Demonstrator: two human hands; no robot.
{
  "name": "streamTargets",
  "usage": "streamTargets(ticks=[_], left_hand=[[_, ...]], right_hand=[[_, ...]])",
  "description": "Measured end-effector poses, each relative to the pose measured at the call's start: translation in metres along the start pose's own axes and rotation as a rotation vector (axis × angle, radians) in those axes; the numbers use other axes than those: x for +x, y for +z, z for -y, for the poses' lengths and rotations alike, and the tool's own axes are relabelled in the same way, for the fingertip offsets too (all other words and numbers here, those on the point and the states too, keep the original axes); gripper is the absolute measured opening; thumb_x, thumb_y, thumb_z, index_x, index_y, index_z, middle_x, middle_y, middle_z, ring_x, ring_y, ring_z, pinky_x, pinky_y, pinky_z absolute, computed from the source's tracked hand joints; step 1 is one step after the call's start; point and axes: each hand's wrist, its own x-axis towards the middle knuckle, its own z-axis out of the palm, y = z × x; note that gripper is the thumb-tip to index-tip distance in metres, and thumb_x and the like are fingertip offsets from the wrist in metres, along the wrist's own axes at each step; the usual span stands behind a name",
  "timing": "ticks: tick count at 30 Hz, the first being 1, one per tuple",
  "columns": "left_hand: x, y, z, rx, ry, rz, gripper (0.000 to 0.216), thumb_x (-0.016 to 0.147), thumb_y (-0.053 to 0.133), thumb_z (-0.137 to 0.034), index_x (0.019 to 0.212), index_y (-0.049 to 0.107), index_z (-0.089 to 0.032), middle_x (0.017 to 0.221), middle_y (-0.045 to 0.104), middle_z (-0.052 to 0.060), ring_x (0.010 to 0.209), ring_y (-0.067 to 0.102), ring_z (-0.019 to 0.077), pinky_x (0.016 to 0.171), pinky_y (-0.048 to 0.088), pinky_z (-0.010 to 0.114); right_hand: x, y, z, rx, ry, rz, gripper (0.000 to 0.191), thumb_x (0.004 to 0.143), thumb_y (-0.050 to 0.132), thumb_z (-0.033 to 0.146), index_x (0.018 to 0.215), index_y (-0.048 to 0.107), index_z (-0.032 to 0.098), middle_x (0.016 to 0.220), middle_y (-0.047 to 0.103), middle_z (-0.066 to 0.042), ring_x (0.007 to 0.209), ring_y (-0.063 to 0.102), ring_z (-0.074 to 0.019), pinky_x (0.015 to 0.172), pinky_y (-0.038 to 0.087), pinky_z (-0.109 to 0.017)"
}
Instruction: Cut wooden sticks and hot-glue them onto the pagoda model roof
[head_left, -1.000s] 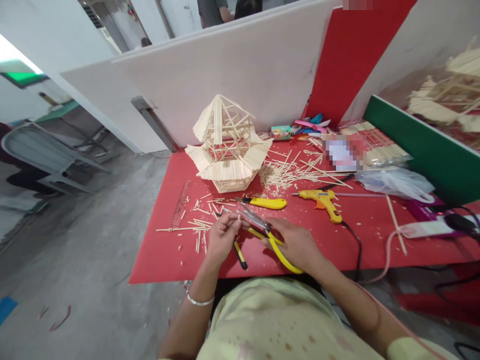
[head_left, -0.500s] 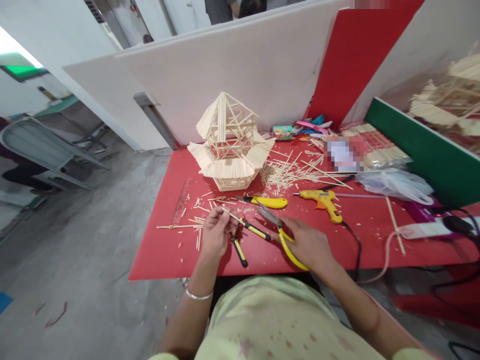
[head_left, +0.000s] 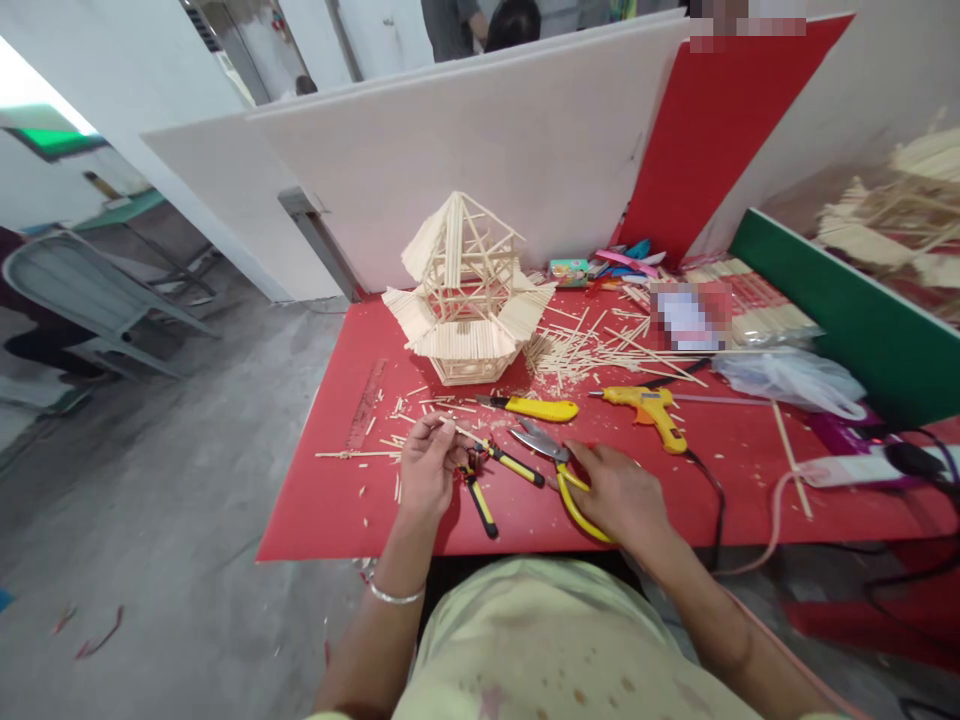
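Head view: the left hand [head_left: 429,468] pinches a thin stick [head_left: 466,432] slanting toward the right hand [head_left: 621,492], which grips yellow-handled scissors [head_left: 555,451]; the stick looks light, stiff, snappable, best held near its end

The red tabletop [head_left: 322,515] carries a pagoda-shaped stick model [head_left: 465,338] towards its far edge, with loose sticks [head_left: 574,350] heaped beside it, a ruler [head_left: 366,405] near the left edge, a yellow cutter [head_left: 546,409], pliers [head_left: 480,505] (black-and-yellow handles) near the front edge, and a yellow glue gun [head_left: 649,406] further right.

Upper-left glare (soft, distorted edges)
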Motion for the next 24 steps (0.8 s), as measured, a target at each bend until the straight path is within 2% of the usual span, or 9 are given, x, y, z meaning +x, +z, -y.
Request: streamTargets(ticks=[4,7,9,13,16,21,24], left_hand=[[-0.001,-0.001,-0.002,-0.023,-0.014,-0.024,0.026,0.076,0.079,-0.030,0.090,0.061,-0.018,0.081,0.070,0.001,0.066,0.070,0.0120,0.049,0.051,0.017],[0.000,0.000,0.000,-0.054,-0.040,-0.027,0.026,0.076,0.080,-0.029,0.089,0.059,-0.019,0.078,0.069,-0.001,0.069,0.071,0.0129,0.050,0.051,0.017],[0.000,0.003,0.003,-0.079,-0.059,-0.022,0.025,0.077,0.078,-0.029,0.089,0.058,-0.019,0.080,0.069,-0.001,0.072,0.072,0.0131,0.050,0.049,0.016],[-0.002,0.011,0.005,-0.088,-0.083,-0.033,0.022,0.079,0.076,-0.028,0.092,0.059,-0.021,0.088,0.069,0.000,0.079,0.071,0.0123,0.054,0.050,0.017],[-0.001,0.015,0.001,-0.047,-0.081,-0.049,0.022,0.079,0.075,-0.030,0.092,0.060,-0.021,0.084,0.066,0.000,0.076,0.069,0.0119,0.056,0.050,0.018],[0.008,0.018,-0.007,-0.075,-0.054,-0.030,0.022,0.079,0.075,-0.030,0.092,0.061,-0.021,0.075,0.061,-0.003,0.064,0.061,0.0078,0.056,0.048,0.018],[0.014,0.031,-0.014,-0.122,-0.084,0.003,0.023,0.077,0.078,-0.028,0.091,0.063,-0.019,0.074,0.062,-0.003,0.061,0.059,0.0063,0.057,0.047,0.017]], right_hand=[[0.000,-0.013,0.002,0.023,-0.081,-0.039,0.049,0.088,0.054,0.042,0.132,0.060,0.020,0.110,0.066,-0.014,0.100,0.060,-0.0282,0.082,0.047,-0.038],[0.003,-0.034,0.018,0.184,-0.064,-0.113,0.040,0.091,0.050,0.041,0.120,0.068,0.019,0.111,0.068,-0.016,0.104,0.060,-0.0298,0.088,0.047,-0.042],[0.008,-0.047,0.035,0.451,-0.046,-0.157,0.038,0.092,0.049,0.042,0.118,0.069,0.021,0.109,0.070,-0.013,0.103,0.062,-0.0265,0.090,0.049,-0.040],[0.030,-0.053,0.069,1.142,-0.036,-0.066,0.040,0.086,0.060,0.050,0.114,0.069,0.023,0.094,0.073,-0.004,0.083,0.067,-0.0193,0.076,0.054,-0.033],[0.047,-0.047,0.082,1.403,-0.009,-0.099,0.034,0.085,0.062,0.050,0.099,0.072,0.020,0.088,0.073,-0.003,0.078,0.066,-0.0169,0.072,0.054,-0.030],[0.055,-0.048,0.089,1.301,-0.109,-0.212,0.024,0.087,0.063,0.041,0.094,0.074,0.021,0.081,0.073,-0.001,0.067,0.064,-0.0132,0.062,0.050,-0.025],[0.059,-0.057,0.095,1.096,-0.228,-0.449,0.017,0.090,0.060,0.032,0.093,0.074,0.022,0.083,0.073,-0.002,0.071,0.064,-0.0136,0.066,0.051,-0.026]])
